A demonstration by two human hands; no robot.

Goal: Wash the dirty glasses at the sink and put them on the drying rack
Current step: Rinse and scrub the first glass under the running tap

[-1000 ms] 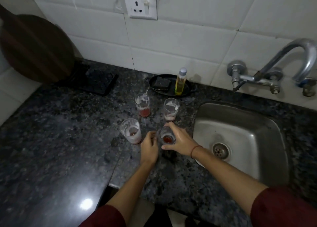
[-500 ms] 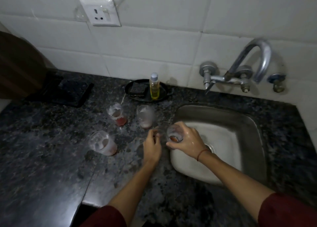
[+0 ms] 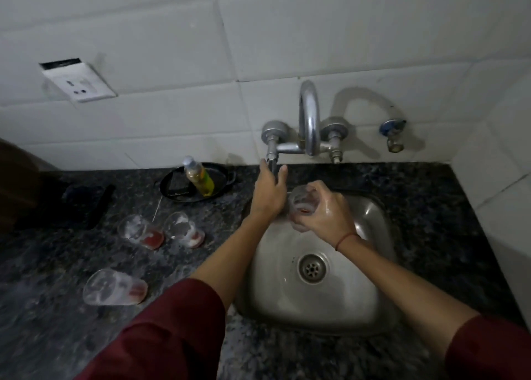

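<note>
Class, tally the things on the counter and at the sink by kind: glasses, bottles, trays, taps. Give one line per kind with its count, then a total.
Glasses: 4, three on the counter, one in the right hand
Bottles: 1
Trays: 1
Taps: 1
Total: 7

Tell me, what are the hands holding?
The right hand grips a glass around its side. The left hand reaches the tap handle.
</note>
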